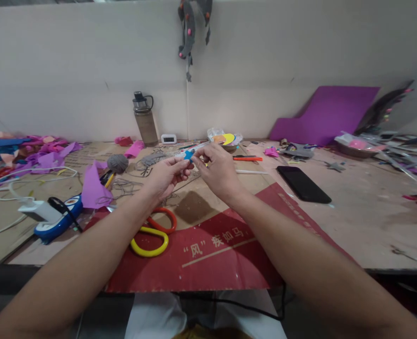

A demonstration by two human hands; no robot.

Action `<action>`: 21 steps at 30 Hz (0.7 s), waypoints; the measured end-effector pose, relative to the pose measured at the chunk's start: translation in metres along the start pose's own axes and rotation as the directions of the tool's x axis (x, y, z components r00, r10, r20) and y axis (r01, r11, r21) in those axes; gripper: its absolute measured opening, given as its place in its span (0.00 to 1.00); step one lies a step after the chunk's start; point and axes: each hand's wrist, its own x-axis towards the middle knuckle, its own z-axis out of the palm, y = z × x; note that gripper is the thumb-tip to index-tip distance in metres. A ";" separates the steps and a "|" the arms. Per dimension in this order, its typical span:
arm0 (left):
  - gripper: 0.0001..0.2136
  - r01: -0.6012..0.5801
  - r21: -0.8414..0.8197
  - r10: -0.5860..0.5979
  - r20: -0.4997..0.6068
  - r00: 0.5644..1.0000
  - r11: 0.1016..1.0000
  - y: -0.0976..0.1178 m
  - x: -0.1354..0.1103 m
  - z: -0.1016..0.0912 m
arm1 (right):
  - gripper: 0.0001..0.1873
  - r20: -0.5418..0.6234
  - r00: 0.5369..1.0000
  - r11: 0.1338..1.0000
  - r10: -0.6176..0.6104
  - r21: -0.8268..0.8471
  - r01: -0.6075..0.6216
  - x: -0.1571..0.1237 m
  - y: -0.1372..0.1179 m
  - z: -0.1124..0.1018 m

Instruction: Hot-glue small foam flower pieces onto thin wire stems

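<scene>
Both hands meet above the worktop (353,221): the left hand (166,176) pinches a small blue star-shaped piece (189,155) between thumb and fingertips, and the right hand (219,172) closes its fingers on the same piece from the other side, so the piece is steadied from both sides at chest height. A pale stick or tube (197,148) angles up and away just behind the fingertips; I cannot tell which hand carries it. Below the left hand lie scissors (154,233) with yellow and orange handles on a red printed sheet (229,254), within easy reach. A black phone (303,184) rests to the right of the right hand, a bottle (145,120) stands beyond the left hand, and purple scraps (49,157) pile far to its left
</scene>
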 end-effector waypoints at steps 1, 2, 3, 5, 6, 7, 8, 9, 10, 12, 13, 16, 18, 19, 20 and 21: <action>0.07 -0.001 -0.004 0.001 -0.003 1.000 1.000 0.000 0.000 0.000 | 0.05 0.001 1.000 1.000 -0.002 -0.013 0.002 0.000 0.000 0.000; 0.07 -0.001 -0.008 0.001 -0.009 1.000 1.000 0.000 0.000 0.001 | 0.05 0.001 1.000 1.000 -0.005 -0.024 0.005 0.000 0.000 0.000; 0.06 -0.001 -0.012 0.000 -0.017 1.000 1.000 0.000 0.000 0.001 | 0.04 0.002 1.000 0.999 -0.008 -0.032 0.008 0.000 0.001 0.000; 0.06 -0.001 -0.018 0.001 -0.030 1.000 1.000 0.001 -0.001 0.002 | 0.04 0.007 1.000 0.999 -0.016 -0.044 0.017 0.000 0.001 0.001; 0.06 -0.003 -0.019 0.003 -0.031 1.000 1.000 0.001 -0.001 0.002 | 0.04 0.012 1.000 0.999 -0.020 -0.049 0.021 0.000 0.001 0.001; 0.06 -0.005 -0.020 0.005 -0.027 1.000 1.000 0.001 -0.001 0.002 | 0.04 0.017 1.000 0.998 -0.023 -0.054 0.023 -0.001 0.000 0.001; 0.06 -0.008 -0.020 0.008 -0.022 1.000 1.000 0.002 -0.001 0.003 | 0.04 0.024 0.999 0.998 -0.025 -0.059 0.026 -0.001 0.000 0.001; 0.06 -0.012 -0.018 0.012 -0.016 1.000 1.000 0.002 -0.002 0.003 | 0.05 0.029 0.999 0.997 -0.027 -0.065 0.029 -0.001 -0.001 0.002; 0.07 -0.018 -0.014 0.017 -0.011 1.000 1.000 0.002 -0.002 0.003 | 0.05 0.034 0.999 0.997 -0.027 -0.069 0.029 -0.001 -0.001 0.002; 0.07 -0.031 -0.002 0.031 -0.016 0.999 1.000 0.002 -0.003 0.004 | 0.05 0.041 0.999 0.997 -0.025 -0.071 0.028 -0.002 -0.002 0.002; 0.08 -0.038 0.002 0.038 -0.029 0.999 0.999 0.002 -0.003 0.005 | 0.04 0.045 0.999 0.997 -0.023 -0.069 0.026 -0.002 -0.003 0.002; 0.10 -0.067 0.001 0.067 -0.094 0.993 0.998 0.002 -0.002 0.005 | 0.04 0.056 0.998 0.999 -0.017 -0.038 0.020 -0.004 -0.005 0.003; 0.10 -0.092 -0.004 0.090 -0.129 0.987 0.996 0.002 0.000 0.003 | 0.03 0.053 0.999 1.000 -0.002 -0.008 0.002 -0.005 -0.006 0.006; 0.10 -0.104 -0.006 0.102 -0.143 0.984 0.995 0.002 0.000 0.002 | 0.03 0.056 0.998 1.000 0.009 0.010 -0.010 -0.006 -0.006 0.007; 0.11 -0.114 -0.009 0.111 -0.156 0.981 0.993 0.003 0.001 0.000 | 0.04 0.065 0.998 0.999 0.022 0.029 -0.024 -0.008 -0.006 0.009; 0.11 -0.123 -0.016 0.119 -0.169 0.978 0.992 0.003 0.002 -0.001 | 0.04 0.081 0.996 0.998 0.034 0.049 -0.038 -0.009 -0.006 0.011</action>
